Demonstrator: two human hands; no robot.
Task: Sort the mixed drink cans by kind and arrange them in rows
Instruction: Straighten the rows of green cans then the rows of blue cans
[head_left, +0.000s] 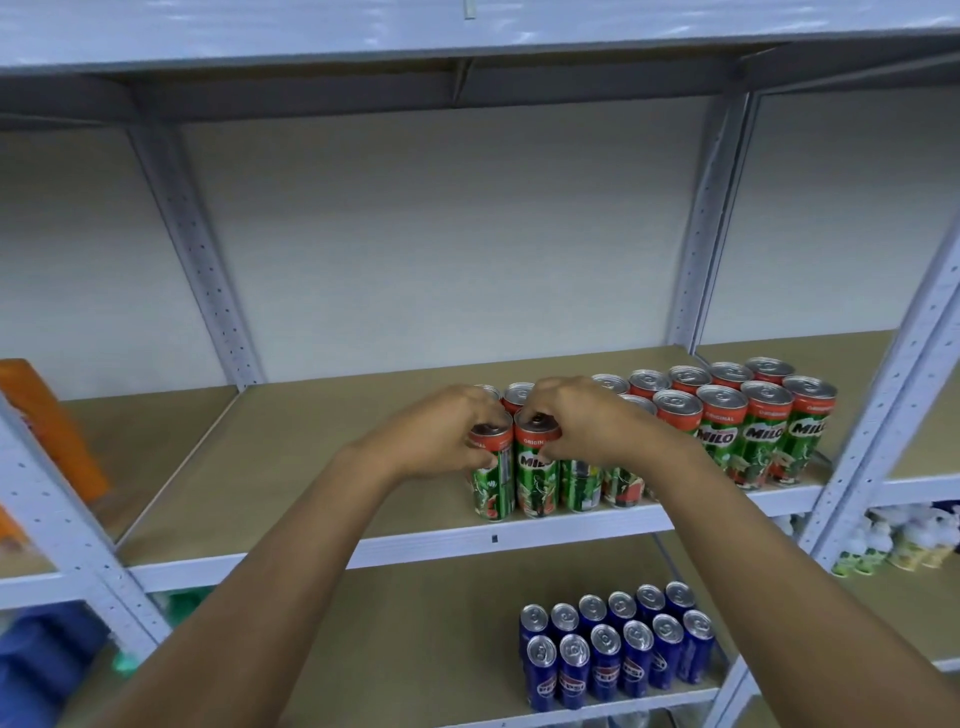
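Nearest the camera, on the lower shelf (415, 649), the blue cans (613, 654) already stand in two tidy rows with their tops up, which reads as one kind finished and set apart from the rest. Above them, at the front lip of the middle shelf (311, 467), both hands work on the green Milo cans. The left hand (441, 436) curls its fingers over the rim of the leftmost can (492, 473), thumb low on the side, gripping it from above; the right hand (587, 431) does the same with the second can (537, 467) just beside it, fingers hooked over the lid and thumb pressed to the label. Both cans are upright with their bases on the board, touching each other, so the hold looks like a final squaring-up against the front edge (a top grip lets each can be nudged without tipping). To the right, the Milo row (743, 431) runs on in two ranks with labels mostly facing out, presumably so the kind can be read at a glance. Farther off, an orange bottle (52, 431) leans at the left of the next bay, and pale small bottles (898, 545) sit low at the right; what lies behind the hands cannot be made out.
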